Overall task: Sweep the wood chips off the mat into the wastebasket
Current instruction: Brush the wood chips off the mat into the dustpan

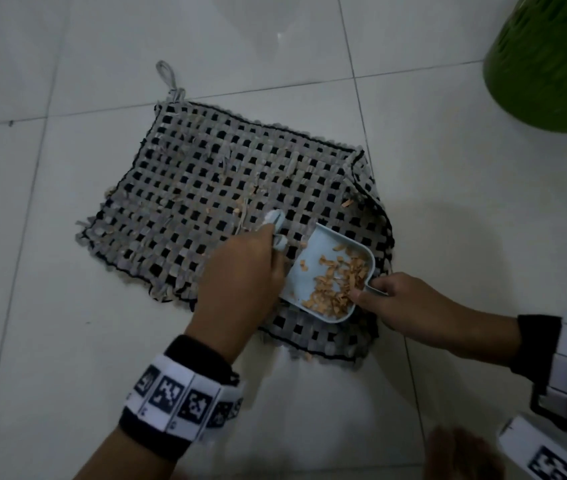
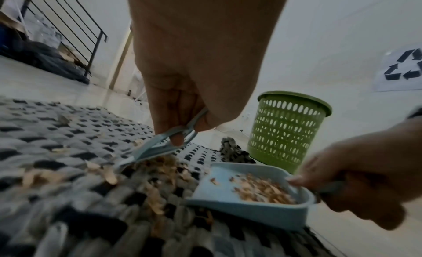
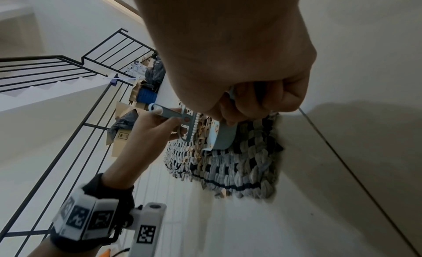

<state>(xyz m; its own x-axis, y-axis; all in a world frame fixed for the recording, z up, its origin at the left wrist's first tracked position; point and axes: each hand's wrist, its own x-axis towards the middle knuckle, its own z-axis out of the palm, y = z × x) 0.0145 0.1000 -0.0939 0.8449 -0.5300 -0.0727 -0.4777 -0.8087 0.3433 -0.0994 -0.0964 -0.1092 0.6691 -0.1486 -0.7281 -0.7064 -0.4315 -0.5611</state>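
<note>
A grey-and-black woven mat [image 1: 206, 188] lies on the tiled floor with tan wood chips [image 2: 157, 199] scattered on it. My left hand [image 1: 240, 275] grips a small light-blue brush [image 2: 157, 149], its bristles down on the mat just left of the dustpan. My right hand [image 1: 403, 303] holds the handle of a light-blue dustpan [image 1: 313, 271] that rests on the mat's near right part. A pile of chips [image 1: 337, 282] sits in the pan's back. The green perforated wastebasket [image 2: 285, 132] stands on the floor beyond the mat's right corner, also in the head view [image 1: 549, 64].
White floor tiles [image 1: 67, 306] surround the mat. A black stair railing [image 3: 68, 77] and dark bags with cardboard boxes [image 3: 128, 123] stand farther off. A recycling-symbol sheet [image 2: 404, 68] hangs on the wall behind the basket. The mat's far right corner [image 1: 361, 168] is folded up.
</note>
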